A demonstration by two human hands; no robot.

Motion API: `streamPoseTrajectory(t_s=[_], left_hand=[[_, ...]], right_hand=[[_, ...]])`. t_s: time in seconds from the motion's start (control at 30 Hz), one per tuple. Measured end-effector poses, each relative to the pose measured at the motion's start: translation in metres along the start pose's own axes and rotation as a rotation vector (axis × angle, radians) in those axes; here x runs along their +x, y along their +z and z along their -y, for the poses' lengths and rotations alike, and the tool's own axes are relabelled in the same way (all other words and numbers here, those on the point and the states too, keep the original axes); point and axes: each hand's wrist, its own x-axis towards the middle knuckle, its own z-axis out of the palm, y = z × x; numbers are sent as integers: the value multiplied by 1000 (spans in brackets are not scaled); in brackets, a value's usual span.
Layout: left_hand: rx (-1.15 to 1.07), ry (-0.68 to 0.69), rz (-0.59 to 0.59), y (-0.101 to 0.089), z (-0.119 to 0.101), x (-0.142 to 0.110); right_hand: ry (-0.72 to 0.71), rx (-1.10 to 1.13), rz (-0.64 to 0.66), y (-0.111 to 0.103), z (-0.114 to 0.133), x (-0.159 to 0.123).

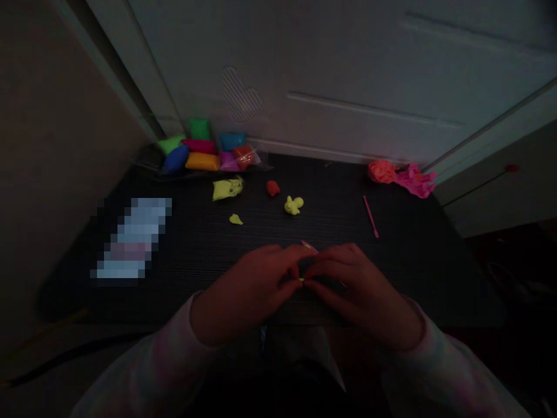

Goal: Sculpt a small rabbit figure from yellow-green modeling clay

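Between the fingertips of both hands is a tiny bit of yellow clay [301,280]. My left hand [261,278] pinches it from the left, and my right hand [348,281] meets it from the right with fingers closed. Just beyond the fingertips lies a pinkish piece [308,246], partly hidden by the hands. A lumpy yellow clay figure [293,205] sits farther back, with a small red clay lump [272,187] to its left. One flat yellow scrap [235,219] lies on the dark table [195,232].
Colourful clay packets [202,161] in clear plastic lie at the back left, behind an opened yellow packet [227,188]. A pink modelling tool [371,216] lies to the right. Crumpled orange [382,172] and pink [415,180] material rests by the white panel [304,128]. A blurred-out rectangle [134,238] is at left.
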Motion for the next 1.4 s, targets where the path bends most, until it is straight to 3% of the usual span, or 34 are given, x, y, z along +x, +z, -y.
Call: streamPoseTrajectory(t_s=[0.17, 0.33, 0.4, 0.5, 0.6, 0.77, 0.97, 1.13, 1.27, 1.4], left_hand=[[-7, -32, -13, -6, 0, 7], [-3, -354, -369, -9, 24, 35], [-8, -405, -449, -4, 35, 51], [-4, -351, -453, 7, 46, 76], [79, -400, -487, 17, 49, 94], [131, -443, -456, 22, 45, 103], [-101, -424, -510, 20, 39, 94], [-624, -338, -447, 16, 9, 58], [-909, -341, -406, 12, -22, 24], [-1036, -291, -387, 11, -37, 2]], right_hand=[[61, 119, -40, -2, -11, 2], [300, 439, -164, 4, -40, 11], [423, 625, -216, 10, -50, 13], [533, 862, -272, 16, -61, 14], [567, 960, -334, 17, -65, 13], [616, 1075, -414, 15, -69, 14], [628, 1131, -438, 11, -69, 14], [462, 917, -371, -24, -42, 20], [293, 624, -183, -64, -7, 29], [175, 424, 104, -86, 19, 36]])
